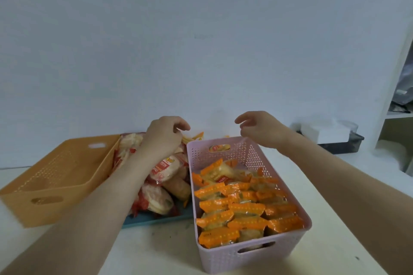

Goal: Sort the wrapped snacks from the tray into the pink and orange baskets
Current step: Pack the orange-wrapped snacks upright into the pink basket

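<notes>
Fingers first: curled down on the left hand (164, 138) over the far end of the red-and-white snacks (158, 198), can't tell whether gripping any; loosely curled and holding nothing on the right hand (261, 129), up above the far rim of the pink basket (219, 259). Otherwise: white worktop (156, 250) under everything, orange basket (55, 185) off to the left, pink basket on the right packed with orange-edged snacks (234, 210), blue tray (156, 219) between the two, red-and-white snacks heaped on it.
</notes>
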A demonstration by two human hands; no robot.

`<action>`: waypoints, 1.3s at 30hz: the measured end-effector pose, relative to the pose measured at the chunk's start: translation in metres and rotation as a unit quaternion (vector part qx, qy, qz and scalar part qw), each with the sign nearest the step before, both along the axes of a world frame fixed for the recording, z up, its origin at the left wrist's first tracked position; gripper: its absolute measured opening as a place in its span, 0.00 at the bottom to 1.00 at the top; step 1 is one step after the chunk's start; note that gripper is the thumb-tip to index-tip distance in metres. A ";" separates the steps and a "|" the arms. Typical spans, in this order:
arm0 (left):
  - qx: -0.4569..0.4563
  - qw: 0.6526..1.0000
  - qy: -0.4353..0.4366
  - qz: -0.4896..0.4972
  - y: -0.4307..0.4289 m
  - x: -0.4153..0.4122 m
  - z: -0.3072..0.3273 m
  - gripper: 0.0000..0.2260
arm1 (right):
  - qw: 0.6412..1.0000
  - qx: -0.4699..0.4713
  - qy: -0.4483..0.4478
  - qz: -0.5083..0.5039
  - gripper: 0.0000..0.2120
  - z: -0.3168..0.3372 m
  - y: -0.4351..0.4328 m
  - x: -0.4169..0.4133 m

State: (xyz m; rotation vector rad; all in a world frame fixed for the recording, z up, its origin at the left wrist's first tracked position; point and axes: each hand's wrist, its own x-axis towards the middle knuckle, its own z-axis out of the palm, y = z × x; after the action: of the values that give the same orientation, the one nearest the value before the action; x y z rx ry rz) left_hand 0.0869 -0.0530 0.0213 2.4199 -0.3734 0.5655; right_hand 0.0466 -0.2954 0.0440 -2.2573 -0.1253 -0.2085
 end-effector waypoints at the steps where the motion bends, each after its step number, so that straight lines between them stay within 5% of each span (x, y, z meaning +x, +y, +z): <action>1: 0.040 0.999 0.011 -0.005 0.002 0.013 -0.001 0.17 | 1.000 -0.007 0.016 -0.001 0.15 0.005 0.003 0.007; 5: 0.264 0.962 0.056 -0.039 0.000 0.058 -0.004 0.13 | 0.983 -0.144 0.114 0.029 0.19 0.022 0.022 0.047; 8: 0.344 0.930 0.059 -0.112 -0.009 0.085 -0.012 0.11 | 0.944 -0.266 0.190 0.037 0.24 0.022 0.038 0.083; 12: 0.492 0.848 0.021 -0.194 -0.019 0.120 -0.028 0.16 | 0.886 -0.399 0.237 0.029 0.26 0.009 0.043 0.112; 16: 0.578 0.796 -0.013 -0.177 -0.033 0.140 -0.042 0.15 | 0.872 -0.385 0.288 0.094 0.24 -0.013 0.039 0.137; 19: 0.571 0.807 0.023 -0.150 -0.042 0.141 -0.039 0.17 | 0.901 -0.339 0.249 0.102 0.20 -0.027 0.039 0.153; 22: 0.532 0.838 -0.029 -0.117 -0.036 0.137 -0.030 0.11 | 0.951 -0.220 0.204 0.079 0.08 -0.036 0.033 0.165; 26: 0.374 0.920 -0.092 -0.073 -0.011 0.123 -0.009 0.12 | 0.992 -0.047 0.109 0.046 0.13 -0.017 0.027 0.155; 29: 0.049 0.995 -0.085 -0.016 -0.003 0.095 0.013 0.07 | 0.992 0.107 0.025 0.054 0.19 0.015 0.019 0.126; 31: -0.197 0.980 -0.021 -0.013 -0.005 0.068 0.028 0.06 | 0.983 0.171 -0.002 0.073 0.19 0.031 0.013 0.095; 33: -0.343 0.937 0.024 -0.057 -0.010 0.035 0.040 0.08 | 0.976 0.190 -0.020 0.106 0.19 0.041 0.009 0.063; 35: -0.374 0.921 0.053 -0.090 -0.020 0.007 0.043 0.10 | 0.979 0.158 -0.045 0.120 0.19 0.044 0.011 0.035; 39: -0.279 0.955 0.032 -0.098 -0.041 -0.031 0.024 0.03 | 0.987 0.081 -0.092 0.106 0.18 0.031 0.007 -0.007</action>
State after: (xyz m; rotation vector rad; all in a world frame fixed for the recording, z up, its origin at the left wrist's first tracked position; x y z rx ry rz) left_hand 0.0563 -0.0937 0.0452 1.8275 -0.3632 0.4309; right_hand 0.0399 -0.2887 0.0746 -2.0424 -0.4293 -0.3005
